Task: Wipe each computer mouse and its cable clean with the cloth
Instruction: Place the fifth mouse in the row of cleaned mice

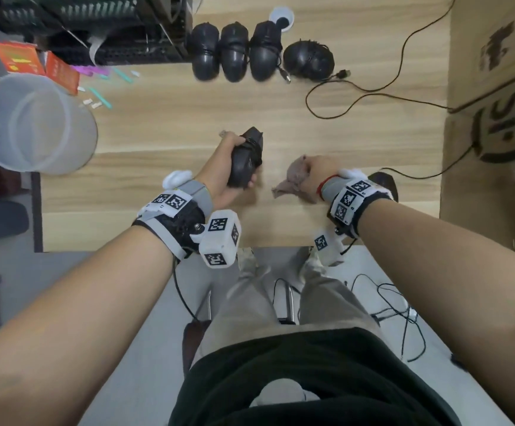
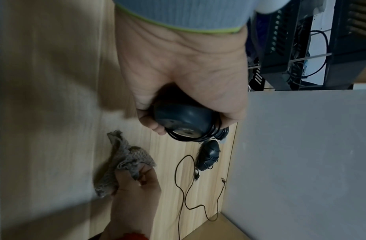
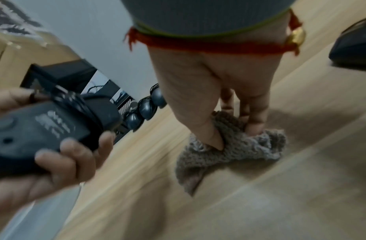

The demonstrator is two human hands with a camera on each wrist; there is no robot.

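My left hand (image 1: 231,167) grips a black mouse (image 1: 245,161) above the middle of the wooden table (image 1: 164,124), its cable wound round the body. The right wrist view shows its labelled underside (image 3: 44,129) with my left fingers (image 3: 79,154) curled round it. My right hand (image 1: 317,173) pinches a crumpled grey-brown cloth (image 1: 294,178) a short way right of the mouse, apart from it. The cloth (image 3: 229,149) hangs from thumb and fingers close over the tabletop. Several more black mice (image 1: 234,52) with wound cables lie in a row at the back.
A further mouse (image 1: 385,182) lies by my right wrist, its loose cable (image 1: 357,90) running across the right side of the table. A cardboard box (image 1: 492,118) stands at the right, a white bucket (image 1: 34,124) at the left, dark equipment (image 1: 96,26) back left.
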